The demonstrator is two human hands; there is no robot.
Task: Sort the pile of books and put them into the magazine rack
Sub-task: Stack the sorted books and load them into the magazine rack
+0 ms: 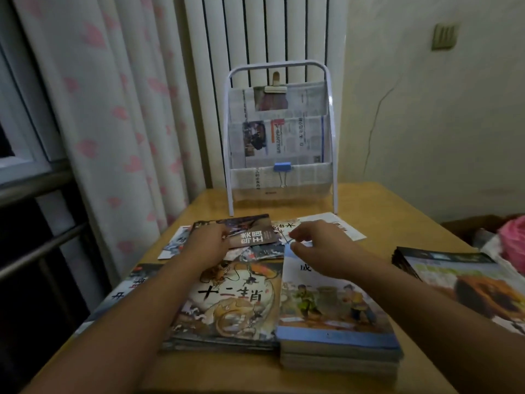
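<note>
The white tube-frame magazine rack [281,132] stands upright at the far edge of the wooden table [380,211], its clear pockets holding folded newspapers [284,137] — the upper pocket pinched by a pale clip [275,88], the lower by a blue binder clip [282,167]. The books lie flat in front of it: a dragon-cover stack [227,305] and a thicker blue-edged stack [338,317] sit side by side, touching, long axes running away from the person. Beyond them a dark glossy book [250,230] lies tilted, its long axis roughly crosswise, over loose thin booklets [338,227]. The left hand [206,241] grips this dark book's near-left corner, fingers curled on it. The right hand [318,245] hovers above the blue stack's far end, fingers loosely curled and slightly apart — holding nothing visible. Another stack of magazines [466,280] rests at the right.
</note>
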